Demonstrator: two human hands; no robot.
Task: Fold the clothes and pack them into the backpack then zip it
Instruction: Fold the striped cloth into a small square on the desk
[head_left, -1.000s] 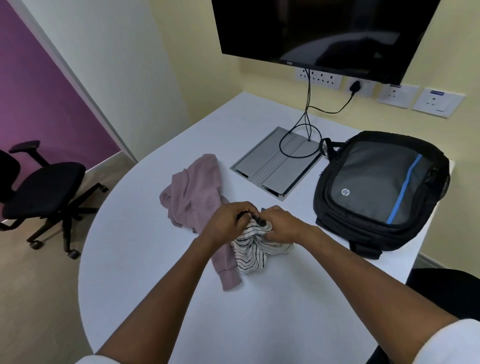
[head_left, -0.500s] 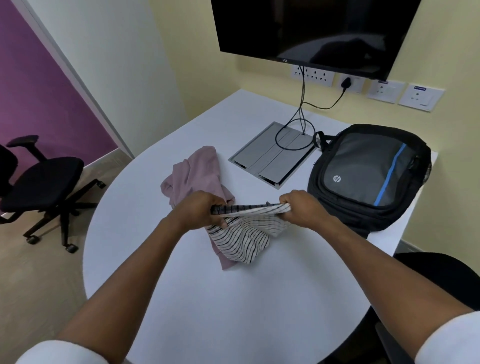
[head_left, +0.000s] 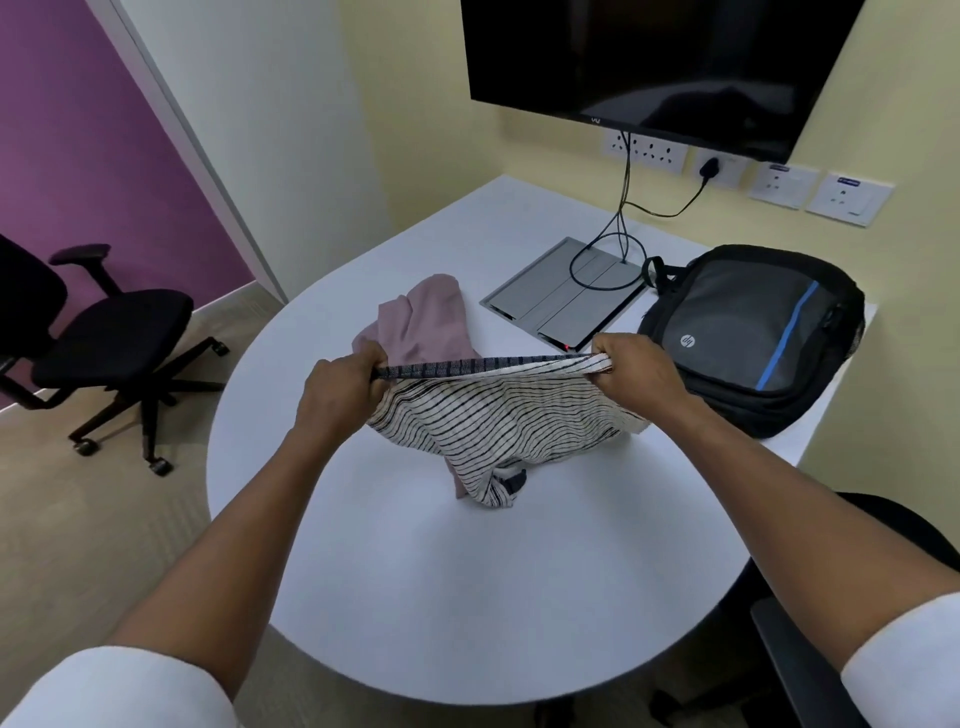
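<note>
White round counter (head_left: 415, 561) against a yellow wall, dark wall screen (head_left: 649, 57) above, black office chair (head_left: 104, 332) off to the left.

Left hand (head_left: 340, 387) and right hand (head_left: 631, 374): each grip is clamped on one end of the dark-banded edge of the striped garment (head_left: 498, 426), pulled taut between them. Rest of the cloth hangs down; its lowest bunch looks to touch the counter, though that contact is hard to confirm.

Pink garment (head_left: 426, 325) lies crumpled just beyond, unfolded. Backpack (head_left: 753, 338) lies flat to the right, appears zipped.

Step in hand, judged: spreading the first piece before folding; task is early. Next move calls for laying the cloth flat on the counter, smoothing it, then folding. The backpack needs opening before packing.
</note>
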